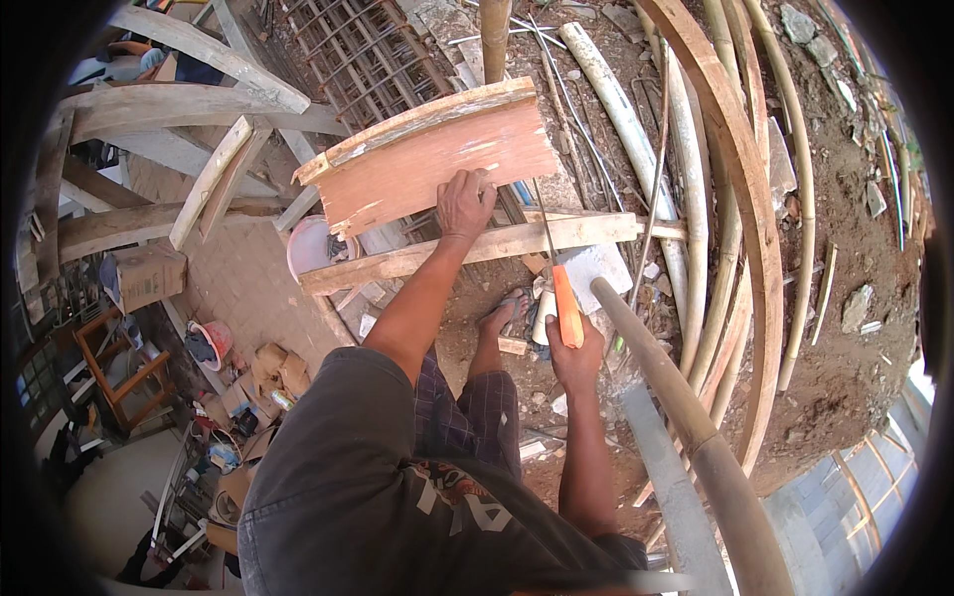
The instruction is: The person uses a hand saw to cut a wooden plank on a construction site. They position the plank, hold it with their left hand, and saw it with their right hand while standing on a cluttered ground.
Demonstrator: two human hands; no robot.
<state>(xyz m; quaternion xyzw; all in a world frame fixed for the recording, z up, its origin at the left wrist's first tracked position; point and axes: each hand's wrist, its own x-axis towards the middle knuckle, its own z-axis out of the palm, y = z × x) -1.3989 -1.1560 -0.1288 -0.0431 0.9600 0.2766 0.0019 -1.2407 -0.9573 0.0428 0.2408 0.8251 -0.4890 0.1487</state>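
My left hand (463, 207) grips the reddish plywood piece (392, 189) near its lower edge, fingers curled over it. A pale, weathered wooden strip (415, 125) runs along the plywood's far edge. My right hand (578, 350) holds an orange-handled saw (566, 301), whose thin blade points up toward the plywood's right end. A long wooden beam (363, 268) lies crosswise below the piece. Beside the saw handle is a short white cylinder (544, 316), partly hidden.
Bamboo poles (712, 448) and a curved timber (759, 238) run along my right, over rubble-strewn soil. Rebar cages (370, 72) lie ahead. Crossed timbers (185, 99), a cardboard box (149, 278), a bucket (210, 344) and a wooden chair (126, 363) crowd the left.
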